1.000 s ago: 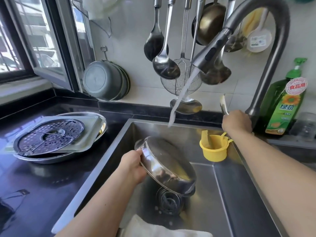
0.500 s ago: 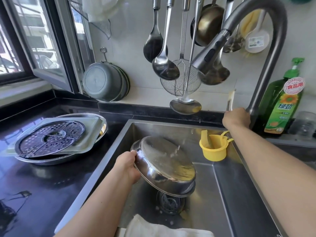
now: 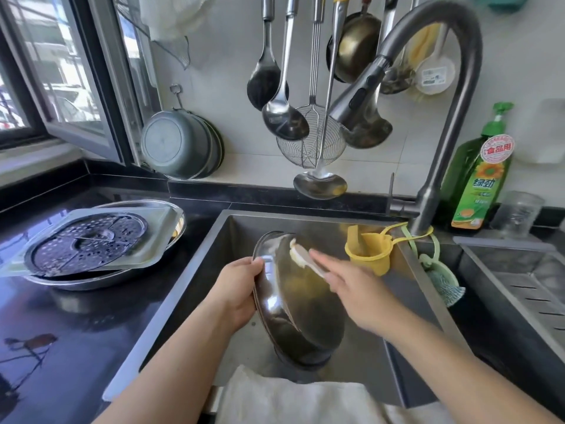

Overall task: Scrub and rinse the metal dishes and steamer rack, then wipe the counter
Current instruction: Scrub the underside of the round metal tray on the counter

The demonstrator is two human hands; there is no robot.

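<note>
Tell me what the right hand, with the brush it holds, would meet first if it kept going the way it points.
The right hand points up-left, its brush tip already at the tilted metal dish gripped by the left hand. It would likely press on the dish's upper rim; depth is unclear.

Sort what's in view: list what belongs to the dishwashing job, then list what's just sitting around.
In the job: metal dish gripped by the left hand; brush held by the right hand; steamer rack, tray and dish beneath waiting on the counter; faucet; dish soap; white cloth.

Lying about: hanging ladles, wire skimmer, grey basins, glass jar.
</note>
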